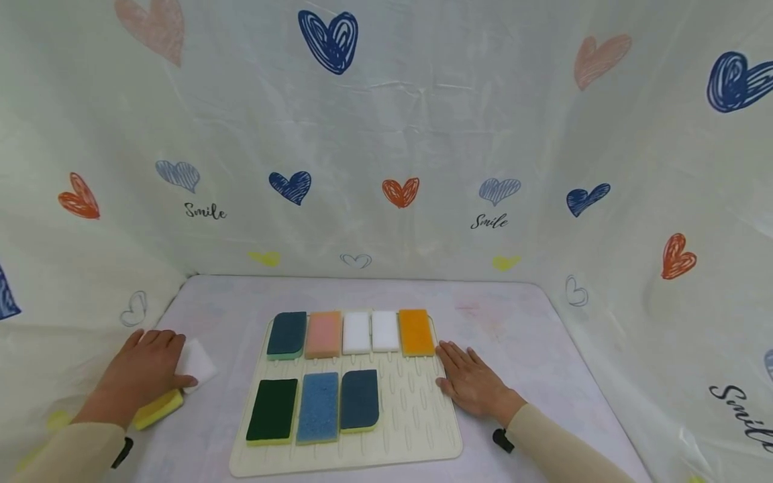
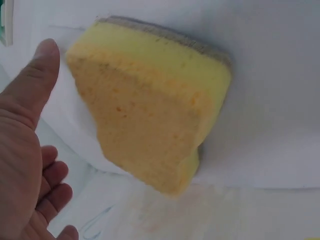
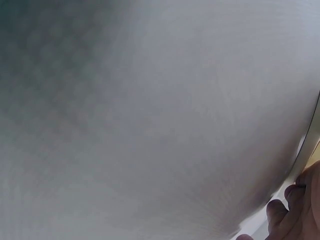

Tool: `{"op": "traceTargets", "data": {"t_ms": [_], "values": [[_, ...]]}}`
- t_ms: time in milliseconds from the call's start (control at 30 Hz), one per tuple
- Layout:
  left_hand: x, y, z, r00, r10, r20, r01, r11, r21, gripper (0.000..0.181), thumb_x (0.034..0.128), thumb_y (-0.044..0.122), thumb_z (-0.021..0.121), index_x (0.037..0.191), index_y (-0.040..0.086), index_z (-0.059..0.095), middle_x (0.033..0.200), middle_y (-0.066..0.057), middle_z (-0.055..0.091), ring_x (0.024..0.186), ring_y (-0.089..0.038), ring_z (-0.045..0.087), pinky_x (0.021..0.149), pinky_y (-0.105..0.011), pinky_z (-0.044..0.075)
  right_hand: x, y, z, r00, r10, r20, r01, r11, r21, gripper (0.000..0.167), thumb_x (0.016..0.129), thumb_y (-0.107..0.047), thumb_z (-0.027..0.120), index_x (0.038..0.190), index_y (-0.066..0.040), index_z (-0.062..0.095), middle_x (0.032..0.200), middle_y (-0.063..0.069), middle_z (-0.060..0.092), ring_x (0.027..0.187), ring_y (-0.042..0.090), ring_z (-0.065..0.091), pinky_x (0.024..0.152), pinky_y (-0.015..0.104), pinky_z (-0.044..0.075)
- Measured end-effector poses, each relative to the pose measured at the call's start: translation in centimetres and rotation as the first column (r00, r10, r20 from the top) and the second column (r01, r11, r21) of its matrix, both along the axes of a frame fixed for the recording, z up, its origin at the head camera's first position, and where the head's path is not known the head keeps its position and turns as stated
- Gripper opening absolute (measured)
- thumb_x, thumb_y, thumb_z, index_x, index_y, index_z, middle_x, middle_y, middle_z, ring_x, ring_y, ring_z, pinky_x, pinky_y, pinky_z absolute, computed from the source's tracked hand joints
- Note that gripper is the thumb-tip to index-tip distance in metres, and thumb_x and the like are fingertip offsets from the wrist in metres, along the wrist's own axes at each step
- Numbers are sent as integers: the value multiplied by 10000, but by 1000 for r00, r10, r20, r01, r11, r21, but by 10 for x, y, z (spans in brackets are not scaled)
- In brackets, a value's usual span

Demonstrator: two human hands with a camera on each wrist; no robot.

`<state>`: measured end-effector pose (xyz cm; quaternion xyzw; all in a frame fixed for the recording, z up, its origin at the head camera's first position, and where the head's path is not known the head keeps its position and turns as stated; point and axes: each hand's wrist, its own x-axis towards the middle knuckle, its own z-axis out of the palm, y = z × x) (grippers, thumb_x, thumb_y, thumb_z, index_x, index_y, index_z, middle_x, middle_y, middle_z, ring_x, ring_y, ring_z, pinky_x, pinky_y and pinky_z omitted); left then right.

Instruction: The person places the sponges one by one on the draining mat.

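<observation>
My left hand (image 1: 141,372) is at the table's left side, thumb extended, over or beside a white sponge (image 1: 198,365) partly hidden by it. Whether it touches that sponge I cannot tell. Close to the wrist lies a yellow sponge (image 1: 158,410); the left wrist view shows its torn-looking yellow foam (image 2: 145,110) and thin grey layer, apart from the thumb. My right hand (image 1: 474,379) rests with extended fingers against the right edge of a cream ribbed mat (image 1: 417,422). In the right wrist view, only some fingers (image 3: 287,215) show at the lower right corner.
Several sponges lie on the mat in two rows. The back row runs from teal (image 1: 286,333) through pink (image 1: 324,334) and two white ones to orange (image 1: 417,332). Dark green (image 1: 272,410), light blue (image 1: 317,407) and slate blue (image 1: 359,399) form the front row. A heart-print curtain (image 1: 423,134) surrounds the table.
</observation>
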<state>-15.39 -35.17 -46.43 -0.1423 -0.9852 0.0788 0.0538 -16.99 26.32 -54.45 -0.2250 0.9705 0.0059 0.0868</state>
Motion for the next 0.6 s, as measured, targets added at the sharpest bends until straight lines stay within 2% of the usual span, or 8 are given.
{"op": "traceTargets", "data": {"t_ms": [133,267,400,600], "values": [[1,-2,-6,999,34,-18,-34,999,6,863,713,547,917,1125,-141,598,1095,-278,646,1073,-503,568,1029,-717,386,0,0,0,1000,2,-8,-2,1000,6,736,1134,-548,317,1681,-62,241,1758,111,229,1628,292,233,1300,563,228],[2,1,-13,996,88,-16,-88,996,15,952,667,583,933,1127,-168,572,1069,-312,627,1062,-526,544,1047,-742,360,-1,-2,1,1000,-5,0,5,1000,2,738,1132,-546,331,1681,-62,241,1758,108,230,1628,293,233,1302,564,223],[4,6,-14,991,128,-32,-128,992,2,1012,636,590,951,1131,-193,544,1059,-348,610,1075,-546,535,1068,-761,352,0,-1,2,1000,-7,8,7,1000,-9,735,1133,-540,335,1682,-60,238,1759,110,227,1629,297,229,1302,568,218],[7,8,-17,987,161,-30,-160,987,9,1010,623,594,955,1072,-208,538,974,-341,587,1019,-554,547,1024,-752,382,0,-1,1,1000,-3,4,3,1000,-19,730,1134,-533,340,1679,-57,245,1757,112,231,1629,299,230,1299,574,220]]}}
